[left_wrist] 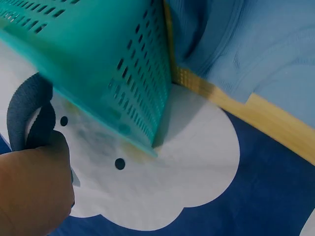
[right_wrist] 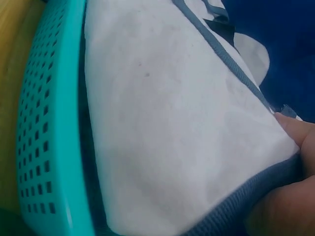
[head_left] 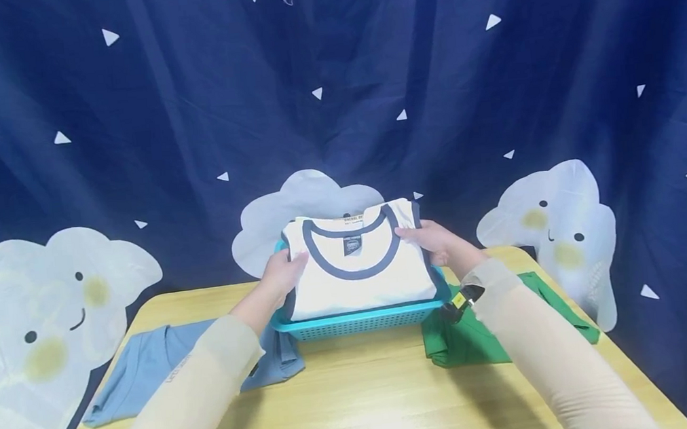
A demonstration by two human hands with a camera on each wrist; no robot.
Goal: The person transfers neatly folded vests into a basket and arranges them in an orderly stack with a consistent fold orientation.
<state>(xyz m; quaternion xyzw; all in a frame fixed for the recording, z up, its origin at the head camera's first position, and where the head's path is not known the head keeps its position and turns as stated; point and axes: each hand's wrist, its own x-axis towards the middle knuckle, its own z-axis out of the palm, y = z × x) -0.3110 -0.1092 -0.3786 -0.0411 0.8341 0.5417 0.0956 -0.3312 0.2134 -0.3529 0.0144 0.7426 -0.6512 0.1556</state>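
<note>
A folded white T-shirt [head_left: 356, 288] with navy trim at neck and sleeves lies over a turquoise plastic basket [head_left: 359, 323], its collar edge raised toward the back. My left hand [head_left: 284, 273] grips the shirt's left side, thumb on top. On the opposite side my right hand [head_left: 438, 241] pinches the shirt near its navy sleeve edge. The right wrist view shows the shirt's white front [right_wrist: 157, 118] just inside the basket's perforated wall [right_wrist: 47, 128], with thumb and fingers on the trim. In the left wrist view, a loop of navy trim [left_wrist: 30, 110] sticks out above the left hand [left_wrist: 34, 187].
A folded blue shirt [head_left: 142, 361] lies left of the basket on the wooden table [head_left: 359, 390]. To the right is a folded green shirt [head_left: 471, 339], partly behind the right forearm. A dark blue curtain [head_left: 330, 66] with cloud and triangle prints hangs behind the table.
</note>
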